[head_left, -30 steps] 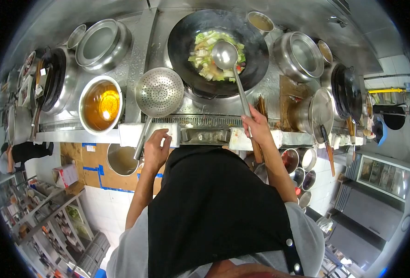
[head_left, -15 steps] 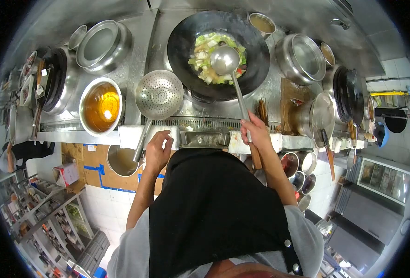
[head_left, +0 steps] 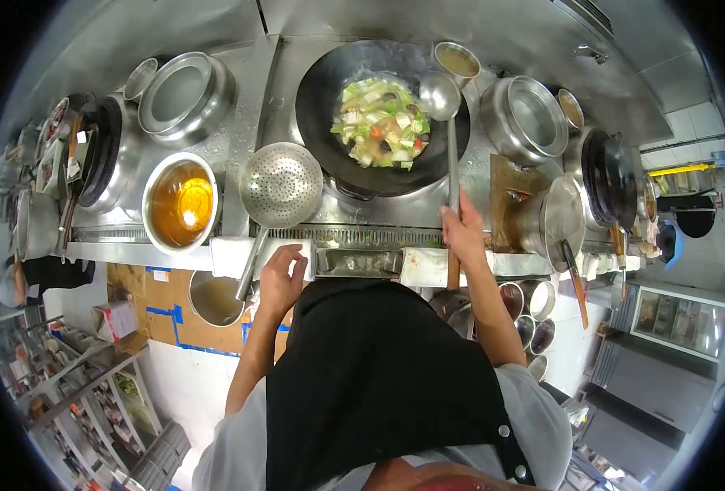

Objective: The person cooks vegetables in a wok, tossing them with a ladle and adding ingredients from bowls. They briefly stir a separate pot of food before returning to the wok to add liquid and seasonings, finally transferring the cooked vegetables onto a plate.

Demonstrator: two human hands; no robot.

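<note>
My right hand is closed around the long handle of a metal ladle, whose bowl hangs over the wok's right side, near a small pot. Chopped cabbage and other vegetables sit in the bottom of the black wok, apart from the ladle. My left hand is by the counter's front edge, its fingers loosely bent and a gap between thumb and forefinger. Just left of it is the handle of a perforated skimmer, which lies with its bowl on the stove top; I see nothing in that hand.
A bowl of amber oil stands left of the skimmer. A small pot of broth touches the wok's right rim area. Metal pots and a strainer stand to the right. Several containers sit below the counter; another person is far left.
The ladle has moved from over the vegetables to the right, toward the small pot, and my right hand has shifted slightly right. My left hand has stayed about where it was.
</note>
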